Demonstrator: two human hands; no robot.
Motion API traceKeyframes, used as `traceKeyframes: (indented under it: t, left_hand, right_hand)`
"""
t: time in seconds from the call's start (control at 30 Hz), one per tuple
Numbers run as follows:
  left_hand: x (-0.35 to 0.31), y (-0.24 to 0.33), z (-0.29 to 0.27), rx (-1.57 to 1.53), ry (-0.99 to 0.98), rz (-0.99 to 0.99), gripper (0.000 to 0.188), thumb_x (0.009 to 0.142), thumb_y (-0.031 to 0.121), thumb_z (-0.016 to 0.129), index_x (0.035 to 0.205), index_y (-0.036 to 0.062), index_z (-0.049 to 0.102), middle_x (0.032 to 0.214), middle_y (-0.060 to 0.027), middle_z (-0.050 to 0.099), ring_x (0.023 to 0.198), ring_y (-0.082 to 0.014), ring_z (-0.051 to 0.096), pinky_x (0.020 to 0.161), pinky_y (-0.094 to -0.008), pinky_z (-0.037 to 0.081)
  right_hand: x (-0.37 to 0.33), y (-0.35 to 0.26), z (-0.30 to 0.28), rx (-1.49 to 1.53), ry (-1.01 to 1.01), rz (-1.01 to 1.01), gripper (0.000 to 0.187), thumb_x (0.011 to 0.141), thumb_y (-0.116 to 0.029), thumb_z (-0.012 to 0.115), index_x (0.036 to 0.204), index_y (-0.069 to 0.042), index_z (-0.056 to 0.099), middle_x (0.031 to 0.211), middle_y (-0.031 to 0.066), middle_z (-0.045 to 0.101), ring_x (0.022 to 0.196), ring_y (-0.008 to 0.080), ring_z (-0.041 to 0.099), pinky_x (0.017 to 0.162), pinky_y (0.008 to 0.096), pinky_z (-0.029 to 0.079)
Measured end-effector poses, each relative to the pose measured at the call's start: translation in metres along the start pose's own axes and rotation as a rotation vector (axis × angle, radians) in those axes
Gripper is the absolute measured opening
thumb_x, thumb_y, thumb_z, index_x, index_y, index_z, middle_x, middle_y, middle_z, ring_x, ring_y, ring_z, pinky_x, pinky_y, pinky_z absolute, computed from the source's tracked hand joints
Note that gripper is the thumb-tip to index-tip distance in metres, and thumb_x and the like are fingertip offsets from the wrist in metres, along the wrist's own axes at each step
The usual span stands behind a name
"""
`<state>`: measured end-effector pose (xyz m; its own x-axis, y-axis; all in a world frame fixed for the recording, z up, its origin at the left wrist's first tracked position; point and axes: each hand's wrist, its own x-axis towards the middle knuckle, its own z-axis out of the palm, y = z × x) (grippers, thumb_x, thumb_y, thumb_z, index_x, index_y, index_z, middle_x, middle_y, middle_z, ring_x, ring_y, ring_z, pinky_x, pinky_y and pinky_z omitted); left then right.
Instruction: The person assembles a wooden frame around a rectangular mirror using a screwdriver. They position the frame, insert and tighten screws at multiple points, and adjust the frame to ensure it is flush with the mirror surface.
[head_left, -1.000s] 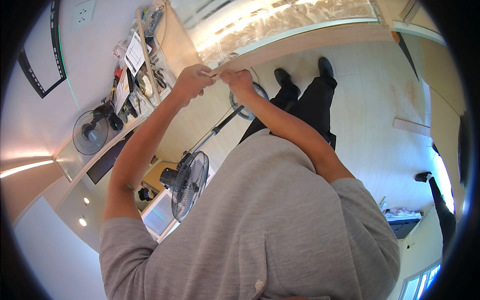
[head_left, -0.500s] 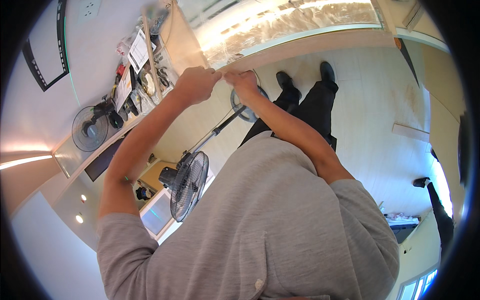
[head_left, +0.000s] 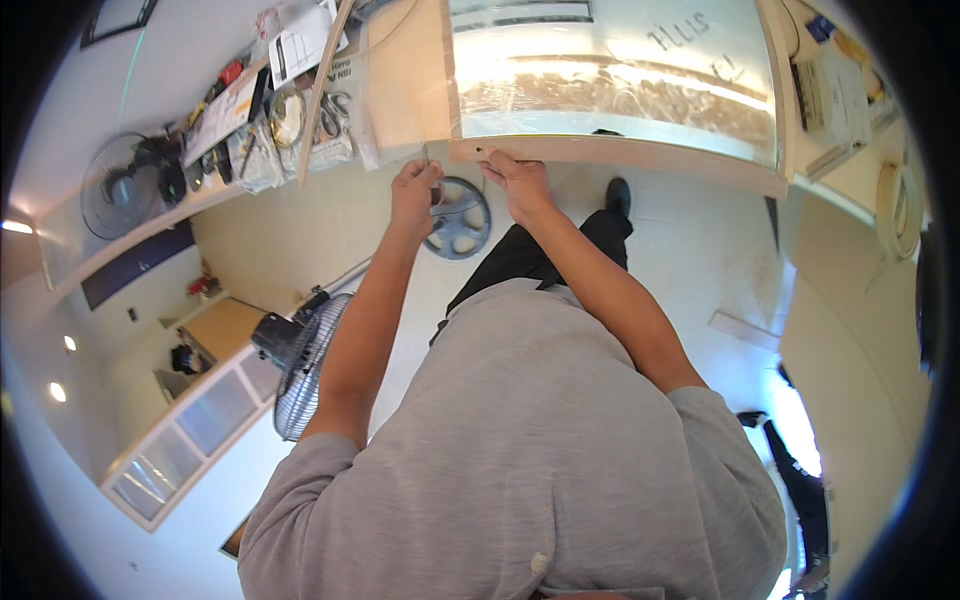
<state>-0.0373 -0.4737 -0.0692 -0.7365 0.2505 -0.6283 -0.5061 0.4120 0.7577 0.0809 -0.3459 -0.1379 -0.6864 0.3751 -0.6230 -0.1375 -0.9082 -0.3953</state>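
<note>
The left hand point(head_left: 412, 205) is closed around a small tool, probably a screwdriver point(head_left: 436, 194), its dark handle between the fingers and its thin shaft pointing away from the body, just short of the counter's front edge. The right hand point(head_left: 522, 187) is beside the left end of the wooden edging strip point(head_left: 620, 152), which runs along the front edge of the glass panel point(head_left: 560, 45). Its fingertips touch the strip close to a small dark spot point(head_left: 479, 150); whether they clamp anything, I cannot tell. The two hands are apart. A bright band of light point(head_left: 640, 77) crosses the glass panel.

To the left, on the pale wooden counter point(head_left: 410, 80), lie plastic bags point(head_left: 345, 120), a coil point(head_left: 288, 120) and a sheet of paper point(head_left: 300, 48), with a desk fan point(head_left: 118, 187) near its far left end. Below the front edge, a pedestal fan point(head_left: 310, 360) leans into view beside the left forearm, and a round grey base point(head_left: 458, 218) is on the floor.
</note>
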Motion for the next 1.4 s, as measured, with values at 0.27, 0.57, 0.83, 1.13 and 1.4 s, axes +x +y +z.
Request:
traceKeyframes:
  t: [0.27, 0.57, 0.83, 1.13, 1.4]
  left_hand:
    - [0.008, -0.041, 0.035, -0.300, 0.053, 0.169, 0.024, 0.091, 0.014, 0.072, 0.112, 0.0027, 0.069, 0.085, 0.0011, 0.065, 0.067, -0.0057, 0.055, 0.061, -0.0219, 0.045]
    - [0.010, -0.069, 0.050, -0.358, 0.173, 0.353, 0.018, 0.089, 0.004, 0.073, 0.106, -0.0009, 0.071, 0.103, -0.0020, 0.065, 0.078, -0.0076, 0.056, 0.070, -0.0234, 0.046]
    - [0.006, -0.055, 0.048, -0.207, 0.274, 0.598, 0.016, 0.084, 0.002, 0.071, 0.097, -0.0011, 0.064, 0.104, -0.0156, 0.066, 0.088, -0.0266, 0.065, 0.077, -0.0334, 0.053]
    - [0.010, -0.059, 0.051, -0.339, 0.222, 0.535, 0.016, 0.085, 0.003, 0.070, 0.099, -0.0010, 0.065, 0.093, -0.0117, 0.066, 0.079, -0.0196, 0.063, 0.072, -0.0314, 0.050]
    - [0.017, -0.074, 0.049, -0.363, 0.124, 0.366, 0.014, 0.090, 0.005, 0.066, 0.103, 0.0006, 0.064, 0.077, -0.0024, 0.064, 0.066, -0.0085, 0.058, 0.060, -0.0225, 0.046]
  right_hand:
    - [-0.007, -0.015, 0.005, -0.069, 0.021, 0.085, 0.030, 0.089, -0.013, 0.075, 0.116, -0.002, 0.064, 0.109, 0.0103, 0.070, 0.101, 0.0232, 0.069, 0.092, 0.0383, 0.054]
    - [-0.008, -0.026, 0.005, -0.120, 0.066, 0.166, 0.029, 0.093, -0.011, 0.070, 0.119, -0.001, 0.060, 0.114, 0.0125, 0.067, 0.108, 0.0277, 0.067, 0.098, 0.0406, 0.054]
    - [-0.010, -0.031, 0.015, -0.127, 0.104, 0.207, 0.029, 0.096, -0.012, 0.067, 0.120, 0.000, 0.058, 0.115, 0.0176, 0.065, 0.113, 0.0294, 0.065, 0.102, 0.0423, 0.053]
    - [-0.008, -0.036, 0.013, -0.146, 0.108, 0.242, 0.029, 0.097, -0.013, 0.066, 0.121, 0.002, 0.058, 0.118, 0.0204, 0.065, 0.118, 0.0337, 0.063, 0.102, 0.0456, 0.053]
    - [-0.071, -0.093, -0.075, -0.444, 0.143, 0.290, 0.053, 0.099, -0.032, 0.063, 0.140, -0.005, 0.043, 0.138, 0.0186, 0.056, 0.124, 0.0327, 0.057, 0.102, 0.0466, 0.049]
